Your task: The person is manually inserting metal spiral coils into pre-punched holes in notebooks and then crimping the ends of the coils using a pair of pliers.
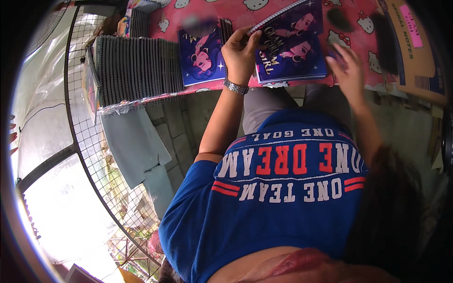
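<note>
My left hand (243, 51) is closed on the spiral-bound edge of a dark purple spiral notebook (302, 21) with a cartoon figure on its cover. That notebook is tilted and overlaps another purple notebook (295, 63) of the same design beneath it, lying at the table's near edge. My right hand (347, 68) is beside their right edge, fingers apart and slightly blurred, with nothing seen in it. Left of my left hand lies another purple notebook (203, 63), its cover picture upside down to me.
A long row of spiral notebooks (137, 68) is packed at the left of the table, which has a pink patterned cover (163, 9). More notebooks (139, 21) are behind it. A brown cardboard box (420, 61) stands at the right. Wire mesh (89, 122) runs along the left side.
</note>
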